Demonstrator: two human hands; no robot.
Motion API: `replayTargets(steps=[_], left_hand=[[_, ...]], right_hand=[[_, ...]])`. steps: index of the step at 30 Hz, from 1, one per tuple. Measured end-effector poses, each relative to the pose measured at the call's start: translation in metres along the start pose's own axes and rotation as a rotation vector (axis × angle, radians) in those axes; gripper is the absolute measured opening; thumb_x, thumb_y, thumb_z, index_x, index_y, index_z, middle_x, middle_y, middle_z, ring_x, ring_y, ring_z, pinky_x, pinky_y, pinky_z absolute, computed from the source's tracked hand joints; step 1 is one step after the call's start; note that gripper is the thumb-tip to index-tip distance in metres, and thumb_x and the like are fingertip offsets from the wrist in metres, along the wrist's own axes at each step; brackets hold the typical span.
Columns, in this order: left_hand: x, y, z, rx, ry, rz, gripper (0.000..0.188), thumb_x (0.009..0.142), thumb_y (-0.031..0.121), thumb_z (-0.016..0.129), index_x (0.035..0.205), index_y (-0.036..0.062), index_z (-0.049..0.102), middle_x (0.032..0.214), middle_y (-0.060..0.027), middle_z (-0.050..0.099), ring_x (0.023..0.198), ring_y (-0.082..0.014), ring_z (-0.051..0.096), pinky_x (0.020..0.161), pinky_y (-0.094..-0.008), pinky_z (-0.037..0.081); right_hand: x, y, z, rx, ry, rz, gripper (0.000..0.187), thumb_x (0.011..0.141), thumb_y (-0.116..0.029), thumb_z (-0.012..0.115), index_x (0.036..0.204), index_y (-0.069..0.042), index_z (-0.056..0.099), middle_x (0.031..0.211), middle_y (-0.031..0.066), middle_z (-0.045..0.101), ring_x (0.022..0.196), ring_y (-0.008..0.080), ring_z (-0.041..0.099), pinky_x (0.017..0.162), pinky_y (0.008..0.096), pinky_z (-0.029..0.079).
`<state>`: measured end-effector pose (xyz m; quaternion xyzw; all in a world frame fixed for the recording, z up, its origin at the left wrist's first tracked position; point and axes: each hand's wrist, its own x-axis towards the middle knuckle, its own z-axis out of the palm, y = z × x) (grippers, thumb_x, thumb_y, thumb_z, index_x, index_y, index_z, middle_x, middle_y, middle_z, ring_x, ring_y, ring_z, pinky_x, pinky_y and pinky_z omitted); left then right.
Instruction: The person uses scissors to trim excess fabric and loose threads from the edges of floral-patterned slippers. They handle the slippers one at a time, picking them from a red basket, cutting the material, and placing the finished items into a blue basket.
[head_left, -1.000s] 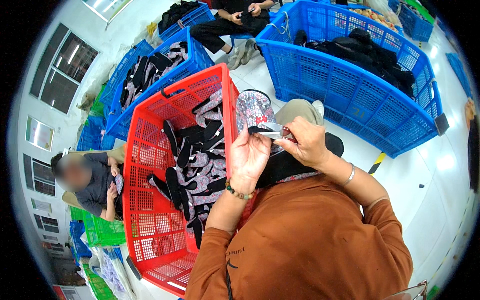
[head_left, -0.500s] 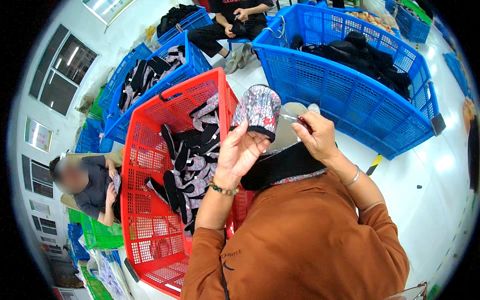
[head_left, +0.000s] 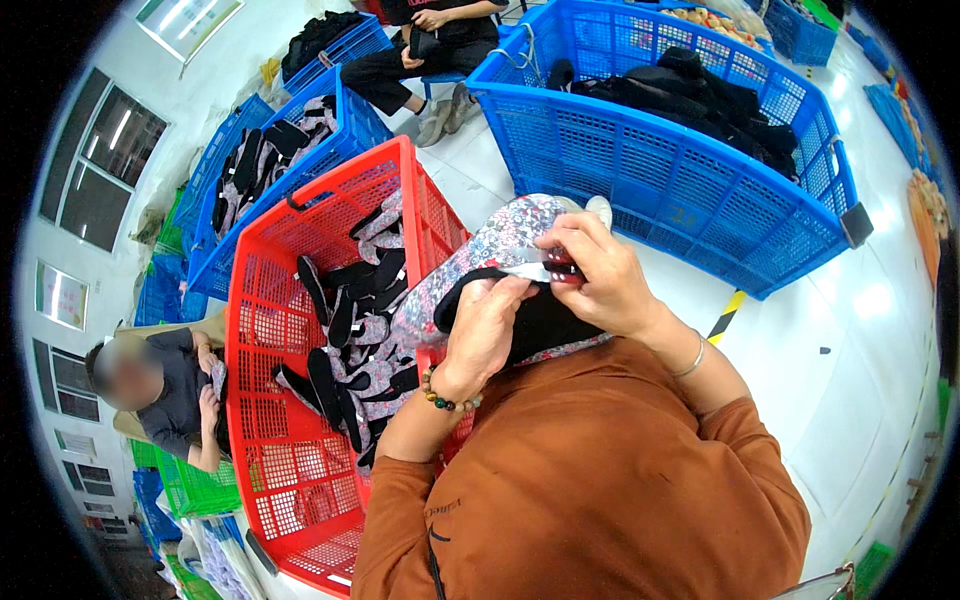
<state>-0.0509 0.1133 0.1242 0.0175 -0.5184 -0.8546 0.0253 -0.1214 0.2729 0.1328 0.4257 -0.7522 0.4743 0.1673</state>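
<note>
My left hand is closed on the black-edged opening of a floral fabric slipper, held tilted in front of my chest. A white strip, perhaps a label, shows at that edge. Close beside it, my right hand is closed around small thread snips, whose shiny blade points to the slipper's edge. Blur and my fingers hide most of the tool, and whether it touches the fabric I cannot tell. Below my hands, a black piece with a floral rim rests against my brown shirt.
A red crate at my left holds several floral and black slippers. Ahead right stands a large blue crate with black pieces; another blue crate is farther left. Two people sit nearby, one at left, one ahead.
The slipper has turned from upright to lying tilted, its black opening now toward me. My right hand has moved left and down, bringing the snips to its edge. The view has shifted slightly.
</note>
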Motion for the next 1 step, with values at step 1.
replayTargets(steps=[1], left_hand=[[-0.0004, -0.0006, 0.0024, 0.030, 0.042, -0.014, 0.022, 0.090, 0.011, 0.052, 0.103, -0.0053, 0.059, 0.104, -0.0099, 0.062, 0.098, -0.0190, 0.057, 0.089, -0.0336, 0.043]], right_hand=[[-0.0037, 0.0059, 0.0013, 0.023, -0.062, 0.083, 0.040, 0.065, -0.012, 0.073, 0.102, -0.010, 0.058, 0.105, 0.0135, 0.053, 0.098, 0.0311, 0.056, 0.079, 0.0361, 0.048]])
